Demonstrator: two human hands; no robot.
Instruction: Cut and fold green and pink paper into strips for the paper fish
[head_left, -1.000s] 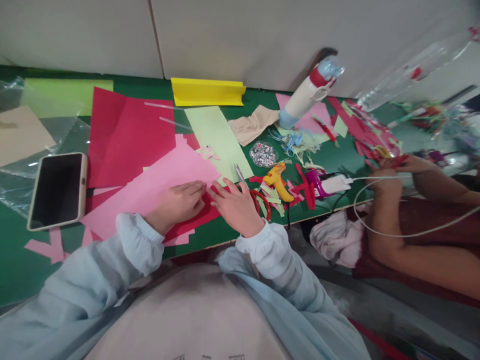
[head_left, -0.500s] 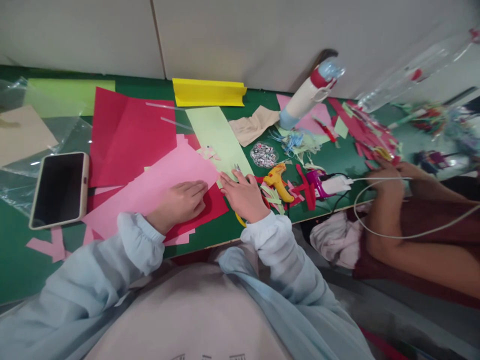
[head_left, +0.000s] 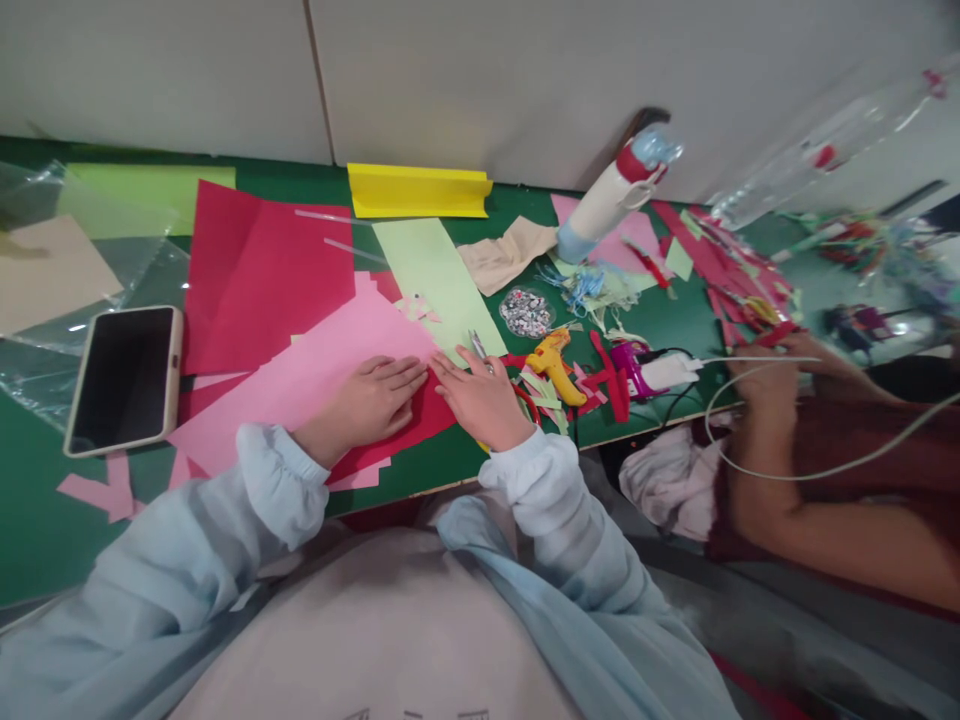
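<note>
My left hand [head_left: 375, 402] lies flat on a pink sheet of paper [head_left: 300, 385], fingers stretched out together toward its right end. At that end my right hand [head_left: 484, 400] touches the paper's edge with extended fingertips. The hand is open and palm down. Beneath it are scissors with red and yellow handles [head_left: 527, 402]; their metal tip [head_left: 477, 344] shows beyond my fingers, and the middle is hidden. Red paper [head_left: 435, 410] lies under the pink sheet. Just behind my right hand is a pale green strip [head_left: 442, 270] with small pink scraps [head_left: 417, 307].
A phone [head_left: 124, 380] lies left, near a clear plastic bag [head_left: 154, 265]. A yellow glue gun [head_left: 556, 365], a dish of beads [head_left: 527, 312] and a drinking bottle [head_left: 611, 195] stand right. Another person's hands [head_left: 772, 365] work farther right, near a white cable [head_left: 716, 440].
My right hand has shifted left so its fingertips meet the pink paper's end, uncovering more of the scissors' red handle. My left hand's fingers have straightened and slid slightly right.
</note>
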